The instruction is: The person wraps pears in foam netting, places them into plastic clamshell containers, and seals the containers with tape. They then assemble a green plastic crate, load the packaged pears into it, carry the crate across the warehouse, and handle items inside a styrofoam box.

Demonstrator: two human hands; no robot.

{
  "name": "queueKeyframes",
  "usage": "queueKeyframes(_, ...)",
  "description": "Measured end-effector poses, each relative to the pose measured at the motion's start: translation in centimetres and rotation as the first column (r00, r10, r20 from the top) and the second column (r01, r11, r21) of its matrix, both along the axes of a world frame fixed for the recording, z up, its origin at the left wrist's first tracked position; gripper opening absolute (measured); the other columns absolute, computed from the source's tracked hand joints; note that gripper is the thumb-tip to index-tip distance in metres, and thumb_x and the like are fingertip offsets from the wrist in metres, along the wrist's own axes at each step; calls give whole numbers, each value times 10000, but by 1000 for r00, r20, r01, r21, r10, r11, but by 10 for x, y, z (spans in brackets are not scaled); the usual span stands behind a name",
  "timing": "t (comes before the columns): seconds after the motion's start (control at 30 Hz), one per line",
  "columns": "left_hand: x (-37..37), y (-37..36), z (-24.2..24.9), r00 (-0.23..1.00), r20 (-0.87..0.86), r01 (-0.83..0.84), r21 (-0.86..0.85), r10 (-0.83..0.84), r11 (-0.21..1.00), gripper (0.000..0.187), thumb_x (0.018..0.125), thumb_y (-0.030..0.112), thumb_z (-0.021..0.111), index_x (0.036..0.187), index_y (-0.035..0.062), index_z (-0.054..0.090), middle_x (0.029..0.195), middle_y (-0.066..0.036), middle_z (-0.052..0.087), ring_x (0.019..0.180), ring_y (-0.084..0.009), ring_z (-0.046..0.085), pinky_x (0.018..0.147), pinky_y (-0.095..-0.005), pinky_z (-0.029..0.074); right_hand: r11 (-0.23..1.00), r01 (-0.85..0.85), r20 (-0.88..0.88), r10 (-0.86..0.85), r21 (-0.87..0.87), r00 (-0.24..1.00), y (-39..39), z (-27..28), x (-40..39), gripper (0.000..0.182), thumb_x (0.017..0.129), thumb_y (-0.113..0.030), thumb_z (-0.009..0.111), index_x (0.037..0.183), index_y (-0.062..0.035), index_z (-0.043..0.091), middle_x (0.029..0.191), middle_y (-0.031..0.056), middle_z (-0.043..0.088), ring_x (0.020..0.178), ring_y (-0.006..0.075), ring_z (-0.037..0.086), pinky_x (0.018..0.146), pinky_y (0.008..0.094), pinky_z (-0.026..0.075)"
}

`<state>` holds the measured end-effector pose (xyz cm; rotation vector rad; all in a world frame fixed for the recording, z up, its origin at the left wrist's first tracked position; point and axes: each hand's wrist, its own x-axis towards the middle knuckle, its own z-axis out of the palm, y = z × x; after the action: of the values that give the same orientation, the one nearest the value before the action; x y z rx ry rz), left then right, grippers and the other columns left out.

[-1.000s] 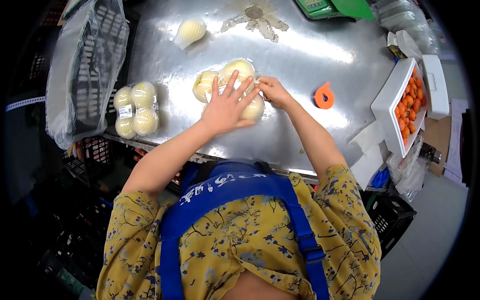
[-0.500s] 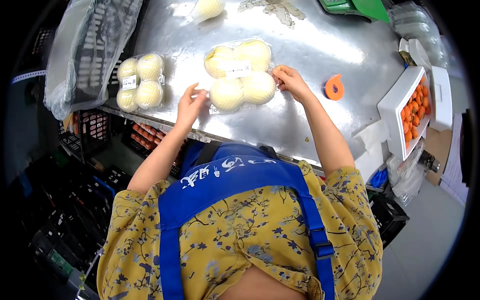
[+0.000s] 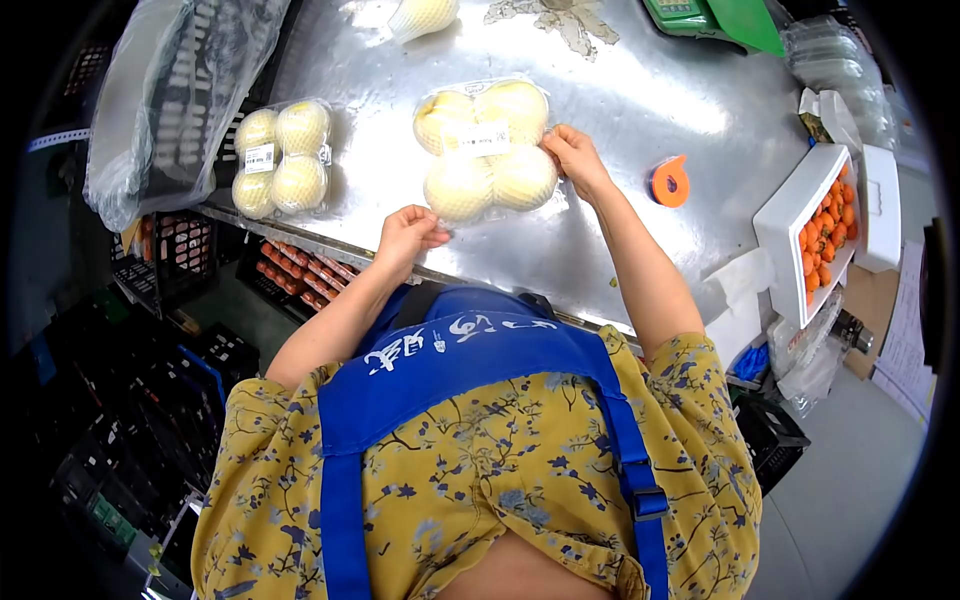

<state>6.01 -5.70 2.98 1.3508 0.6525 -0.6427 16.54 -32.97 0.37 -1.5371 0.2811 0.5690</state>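
The clear pack [image 3: 490, 165] of four netted fruit lies flat on the metal surface [image 3: 560, 262], centre top of the frame, its white label [image 3: 478, 140] facing up, which leaves the print open to view. The right hand [image 3: 553, 143] pinches its right edge between thumb and fingers, probably because the thin rim offers a grip without pressing the fruit. The left hand [image 3: 441, 231] is at the lower left corner, its fingers curled close together; whether they pinch the plastic, I cannot tell. Placed so, the hands seem able to steady the pack from opposite sides.

A second pack [image 3: 283, 160], also labelled, sits at the left, apart from the first, perhaps to keep the middle free for handling. An orange dispenser [image 3: 671, 199] lies right of the right hand, seemingly within easy reach. A loose fruit [image 3: 425, 14] rests at the top edge.
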Motion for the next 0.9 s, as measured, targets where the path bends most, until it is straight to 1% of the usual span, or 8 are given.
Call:
queueKeyframes(0.37, 1, -12, 3, 1000, -23, -2, -23, 2, 1000, 116, 892, 111, 525, 842, 7, 512, 792, -131, 625, 718, -188, 647, 668, -263, 525, 998, 59, 22, -59, 16, 998, -4, 13, 5, 202, 863, -226, 544, 854, -28, 584, 694, -9, 520, 620, 76, 446, 552, 231, 369)
queueKeyframes(0.5, 3, -14, 9, 998, -65, -18, -68, 14, 998, 106, 897, 104, 510, 864, 2, 507, 840, -145, 626, 762, -198, 651, 689, -271, 525, 858, 500, -67, -495, 121, 866, -14, 14, -22, 249, 874, -254, 512, 978, -34, 564, 776, 28, 554, 653, 107, 501, 588, 235, 419)
queueKeyframes(0.57, 2, -18, 8, 998, -64, -3, -72, -1, 997, 102, 898, 100, 506, 874, 0, 506, 850, -148, 626, 769, -201, 651, 690, -272, 526, 825, 564, -113, -559, 21, 822, -15, -2, -59, 243, 885, -228, 462, 1016, -35, 527, 817, 68, 562, 668, 140, 528, 599, 279, 452)
queueKeyframes(0.67, 1, -22, 5, 998, -54, 15, -86, -20, 996, 116, 897, 111, 511, 881, -4, 512, 846, -149, 627, 767, -201, 651, 686, -270, 525, 835, 511, -391, -409, 204, 824, 14, 13, -108, 198, 863, -153, 441, 972, -6, 517, 835, 104, 583, 759, 215, 573, 715, 342, 494)
queueKeyframes(0.73, -3, -25, 1, 999, -50, 12, -98, -17, 995, 147, 894, 140, 527, 877, -6, 525, 836, -147, 629, 762, -201, 651, 682, -266, 524, 816, 467, -399, -325, 339, 857, 38, 16, -123, 207, 867, -176, 508, 991, -11, 521, 885, 99, 593, 817, 201, 566, 762, 338, 479)
queueKeyframes(0.83, 5, -25, 25, 932, -139, 338, 8, -334, 941, 220, 881, 206, 562, 884, -14, 552, 815, -145, 629, 741, -185, 649, 659, -259, 520, 829, 473, -313, -384, 299, 869, 58, 14, -115, 225, 859, -192, 561, 991, -16, 520, 895, 86, 595, 811, 174, 561, 758, 327, 472)
queueKeyframes(0.87, 14, -19, 31, 768, -200, 640, 199, -608, 742, 279, 831, 266, 620, 914, 3, 582, 783, -132, 635, 746, -199, 647, 687, -286, 516, 830, 487, -289, -413, 271, 864, 60, 11, -112, 229, 856, -196, 573, 989, -18, 520, 894, 82, 594, 806, 166, 560, 753, 322, 472)
queueKeyframes(0.9, 20, -20, 45, 716, -103, 643, 480, -690, 596, 303, 809, 287, 636, 949, 22, 587, 843, -128, 633, 810, -211, 633, 737, -325, 499, 836, 483, -267, -419, 259, 868, 61, 8, -111, 221, 862, -197, 566, 974, -11, 522, 886, 82, 594, 790, 157, 559, 731, 310, 477)
